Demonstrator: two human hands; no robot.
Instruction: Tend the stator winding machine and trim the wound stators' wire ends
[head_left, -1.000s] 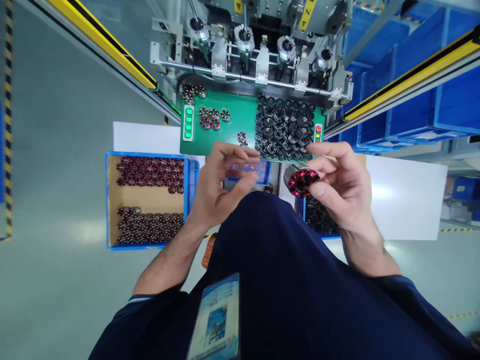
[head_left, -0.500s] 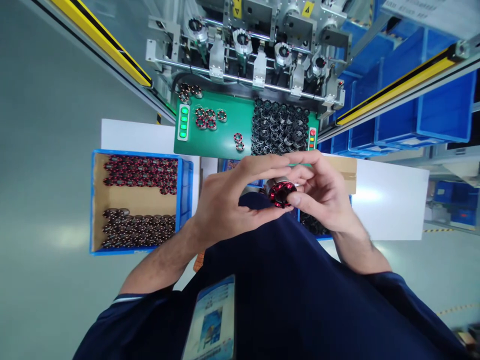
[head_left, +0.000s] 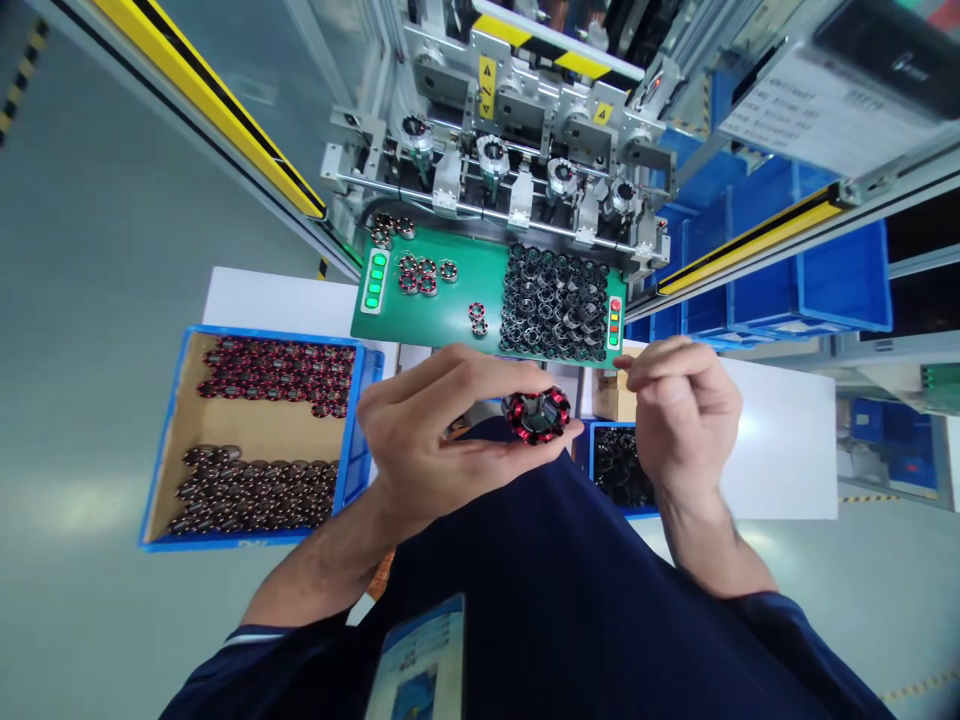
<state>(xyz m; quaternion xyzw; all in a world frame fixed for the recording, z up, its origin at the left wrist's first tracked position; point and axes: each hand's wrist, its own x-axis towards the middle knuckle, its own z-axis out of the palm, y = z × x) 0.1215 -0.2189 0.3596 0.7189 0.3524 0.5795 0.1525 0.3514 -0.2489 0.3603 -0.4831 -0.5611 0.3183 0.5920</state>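
The left hand [head_left: 431,430] grips a ring [head_left: 553,415] (red-faced) before the board's [head_left: 427,325] near edge. The right hand [head_left: 681,420] curls by the board's near right corner; I cannot tell whether it grips anything.

1. A green table [head_left: 442,320] lies beyond the left fingers [head_left: 517,378] and right fingers [head_left: 661,362].
2. On it, beyond the left fingers, wound cores [head_left: 427,285] sit in small groups, with a strip of green lights [head_left: 375,281] at their left.
3. Dark ring-shaped parts [head_left: 551,300] are packed between both hands' fingers, farther off; a button strip [head_left: 614,322] ends the table beyond the right fingers.
4. Right of the right fingers extends a white table [head_left: 787,430].
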